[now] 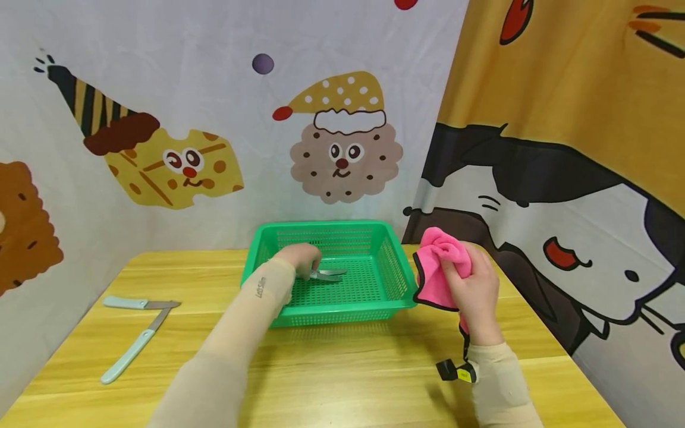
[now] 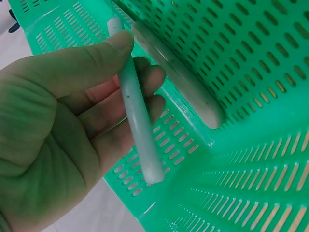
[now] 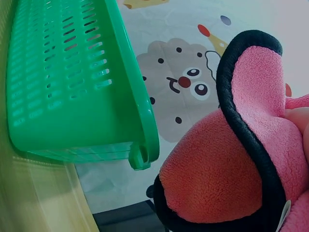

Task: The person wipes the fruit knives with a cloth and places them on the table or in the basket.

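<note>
Inside the green basket, my left hand pinches the pale handle of a knife between thumb and fingers. A second knife lies on the basket floor beside it, its pale handle along the mesh. Two blades show past my fingers in the head view, close together over the basket floor. To the right of the basket, my right hand grips a bunched pink cloth with black edging. The cloth hangs in folds above the table, and it fills much of the right wrist view.
Two more knives with light green handles lie at the table's left, their blades meeting at the tips. A patterned curtain rises behind the wooden table. A black strap with a yellow label hangs at my right wrist.
</note>
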